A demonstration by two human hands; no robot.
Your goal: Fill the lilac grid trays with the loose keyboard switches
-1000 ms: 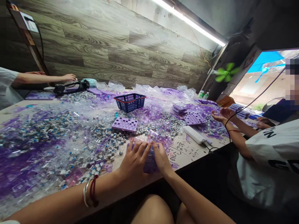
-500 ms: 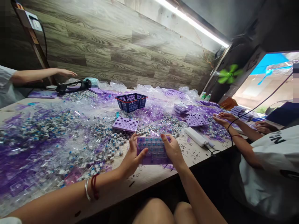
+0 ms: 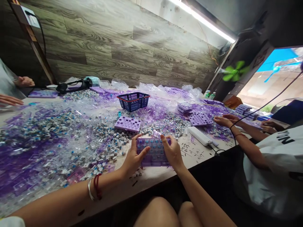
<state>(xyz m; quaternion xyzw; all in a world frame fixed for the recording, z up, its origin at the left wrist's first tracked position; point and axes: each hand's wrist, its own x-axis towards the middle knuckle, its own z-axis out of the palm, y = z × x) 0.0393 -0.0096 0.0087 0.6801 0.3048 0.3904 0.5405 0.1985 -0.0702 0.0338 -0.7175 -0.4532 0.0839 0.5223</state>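
At the left end of the surface (image 3: pixel 151 177), two hands of a co-worker (image 3: pixel 10 100) show near a flat purple case (image 3: pixel 42 94) toward the far left corner. Loose white-and-blue parts (image 3: pixel 61 122), mixed with clear and purple pieces, spread from the left edge to the middle. A silver bangle (image 3: pixel 90 188) and red bands (image 3: pixel 97 186) circle my left wrist. A purple plate (image 3: pixel 127 123) with square holes lies at mid-surface; behind it a dark blue basket (image 3: pixel 133 102) with a red rim stands upright. My left fingers (image 3: pixel 143 153) grip the left end of a clear purple tray (image 3: pixel 156 155) at the near edge, blue-topped pieces showing in its farther rows. My right fingers (image 3: pixel 165 142) are closed on its right end. Rightward lie stacked plates (image 3: pixel 185 107), a holed plate (image 3: pixel 200 119) and, toward the near edge, a white power strip (image 3: pixel 199 136). Another co-worker's hands (image 3: pixel 223 121) show near the right end.
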